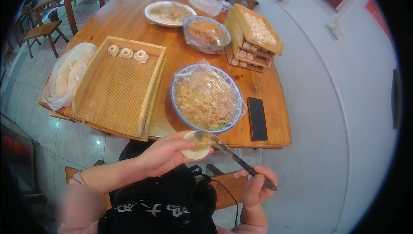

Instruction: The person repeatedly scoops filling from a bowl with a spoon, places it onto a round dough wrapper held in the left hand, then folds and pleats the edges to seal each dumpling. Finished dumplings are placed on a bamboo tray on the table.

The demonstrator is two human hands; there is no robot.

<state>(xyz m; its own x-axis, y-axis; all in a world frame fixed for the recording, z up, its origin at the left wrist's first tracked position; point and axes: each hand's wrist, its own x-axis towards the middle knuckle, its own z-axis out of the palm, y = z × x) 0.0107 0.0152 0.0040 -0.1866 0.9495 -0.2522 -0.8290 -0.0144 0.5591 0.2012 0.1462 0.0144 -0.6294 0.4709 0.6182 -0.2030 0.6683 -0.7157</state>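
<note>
A round dumpling wrapper (191, 154) lies across the fingers of my left hand (167, 151), whose thumb presses on its edge. On the wrapper is a small heap of minced filling (202, 143). My right hand (257, 185) grips the handle of a dark long-handled spoon (237, 160), its bowl end over the wrapper and touching the filling. Just beyond my hands stands a blue-and-white bowl (174, 105) of minced filling, partly covered by crumpled plastic film (206, 76). To its left, a wooden tray with a bamboo-slat base (113, 95) holds three shaped dumplings (125, 53) along its far end.
A plastic bag of wrappers (69, 72) lies left of the tray. A phone (257, 118) rests at the table's right. Farther back are a film-covered bowl (206, 47), a covered plate (150, 16) and stacked trays of dumplings (237, 29). A wall (316, 105) runs along the right.
</note>
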